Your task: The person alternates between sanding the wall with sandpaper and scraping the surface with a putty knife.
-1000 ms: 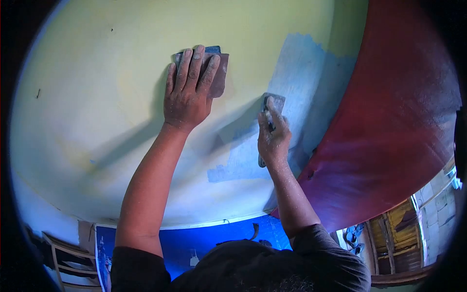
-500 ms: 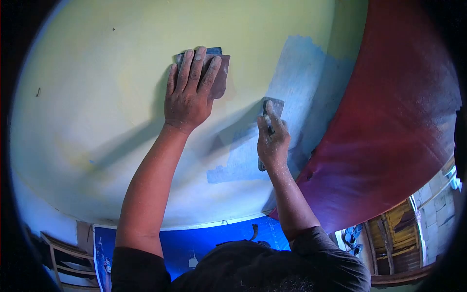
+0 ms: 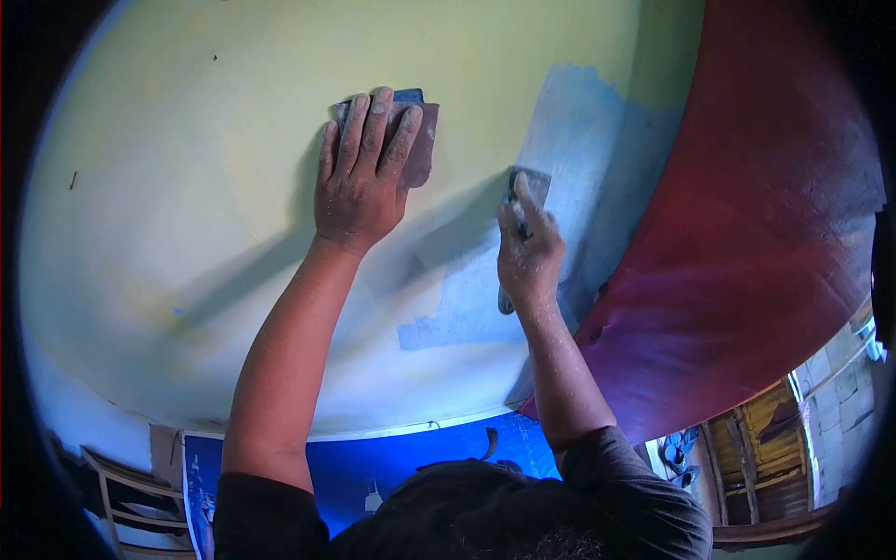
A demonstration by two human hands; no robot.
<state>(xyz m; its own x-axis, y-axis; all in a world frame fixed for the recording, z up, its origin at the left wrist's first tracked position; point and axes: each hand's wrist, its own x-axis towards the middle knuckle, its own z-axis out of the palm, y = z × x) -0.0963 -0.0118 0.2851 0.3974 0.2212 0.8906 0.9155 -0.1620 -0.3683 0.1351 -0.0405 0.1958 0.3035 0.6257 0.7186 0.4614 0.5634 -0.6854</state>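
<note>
The left hand (image 3: pixel 359 182) lies flat and open on a brown sandpaper sheet (image 3: pixel 422 140) against the pale yellow wall (image 3: pixel 187 187). The right hand (image 3: pixel 529 266) grips a metal-bladed scraper (image 3: pixel 532 179) at the bluish scraped patch (image 3: pixel 574 131); the rest of the wall is yellow.

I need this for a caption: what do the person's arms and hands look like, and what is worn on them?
Both arms are bare below short dark sleeves. The left hand and right hand wear no gloves, and I see no watch or ring. Pale dust speckles the fingers, the backs of the hands and both forearms, clearest on the right forearm.
</note>
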